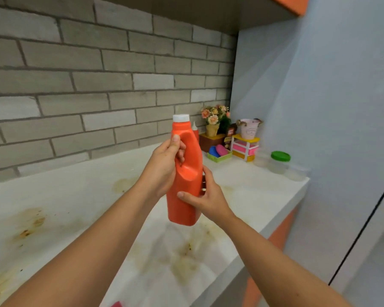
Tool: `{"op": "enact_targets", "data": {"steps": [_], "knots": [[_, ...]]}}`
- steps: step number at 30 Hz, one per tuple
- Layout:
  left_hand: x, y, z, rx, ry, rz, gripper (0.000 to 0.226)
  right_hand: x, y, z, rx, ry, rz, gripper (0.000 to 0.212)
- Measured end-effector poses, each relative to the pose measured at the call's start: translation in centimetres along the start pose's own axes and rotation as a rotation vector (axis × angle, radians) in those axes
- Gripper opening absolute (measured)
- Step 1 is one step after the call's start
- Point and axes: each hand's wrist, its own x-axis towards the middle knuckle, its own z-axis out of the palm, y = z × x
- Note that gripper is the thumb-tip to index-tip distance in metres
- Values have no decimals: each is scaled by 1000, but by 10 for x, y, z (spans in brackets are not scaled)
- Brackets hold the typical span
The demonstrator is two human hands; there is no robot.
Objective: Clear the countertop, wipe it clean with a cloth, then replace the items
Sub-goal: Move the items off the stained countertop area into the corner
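Note:
An orange plastic bottle (pixel 185 191) with a white cap and a moulded handle is held upright in the air above the white countertop (pixel 75 196). My left hand (pixel 162 167) grips its handle, fingers through the loop. My right hand (pixel 205 197) clasps the lower right side of the body. The countertop under it shows several brown stains. A bit of pink (pixel 116 304) peeks in at the bottom edge; I cannot tell what it is.
At the far right corner stand a flower pot (pixel 213 121) on a brown box, a small squeeze bottle (pixel 194 127), a green tray with sponges (pixel 220 152), a pink-and-yellow mini drawer rack (pixel 245 147), and a green-lidded jar (pixel 279 161). Grey brick wall behind.

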Motion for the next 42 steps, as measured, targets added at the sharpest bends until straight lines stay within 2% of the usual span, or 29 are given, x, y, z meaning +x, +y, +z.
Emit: {"op": "enact_targets", "data": {"steps": [12,19,24,27,30,34,36,42], "knots": [[75,-51,108,11,-265,-76,33,36,53,-106,-56,238,66,79],[116,-91,170,48,-304,-144,30,67,100,-178,-72,217,86,76],[155,-126,222,82,-258,-196,25,103,145,-235,-115,168,99,74],[177,-147,253,74,-219,-242,27,126,166,-266,-140,184,92,63],[195,-160,278,9,-168,-289,18,148,189,-288,-169,217,108,50],[218,-179,306,-21,-144,-341,19,175,219,-305,-308,263,154,43],[229,-188,316,0,-132,-353,24,185,229,-307,-340,237,161,45],[254,-210,330,-4,-58,-396,22,201,248,-308,-376,69,202,74]]}}
